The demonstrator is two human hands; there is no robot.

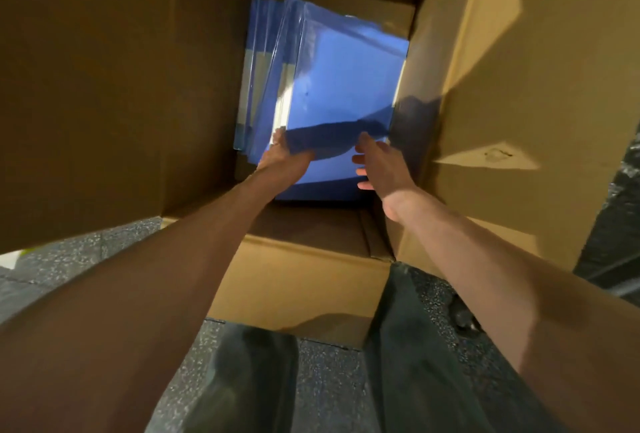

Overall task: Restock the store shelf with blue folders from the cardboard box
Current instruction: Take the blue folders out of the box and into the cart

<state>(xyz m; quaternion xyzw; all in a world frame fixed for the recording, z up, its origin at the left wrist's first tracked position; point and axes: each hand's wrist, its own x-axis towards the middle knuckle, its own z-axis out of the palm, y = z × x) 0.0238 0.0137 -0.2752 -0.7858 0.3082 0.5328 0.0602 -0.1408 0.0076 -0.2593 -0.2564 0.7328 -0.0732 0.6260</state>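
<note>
A deep cardboard box [304, 280] stands open below me, its tall flaps up on both sides. At its bottom lies a fanned stack of blue folders [346, 79] in clear wrap. Both my arms reach down into the box. My left hand [287, 155] grips the near left edge of the top blue folders, fingers tucked under them. My right hand [381, 166] hovers over the near right part of the stack with fingers spread, touching or just above the top folder; I cannot tell which.
The left flap [104, 86] and the right flap [519, 69] of the box wall in the opening closely. Grey speckled floor [325, 380] lies around the box. My dark trouser legs [408, 346] stand at its near side. A dark wrapped object [613, 224] sits at right.
</note>
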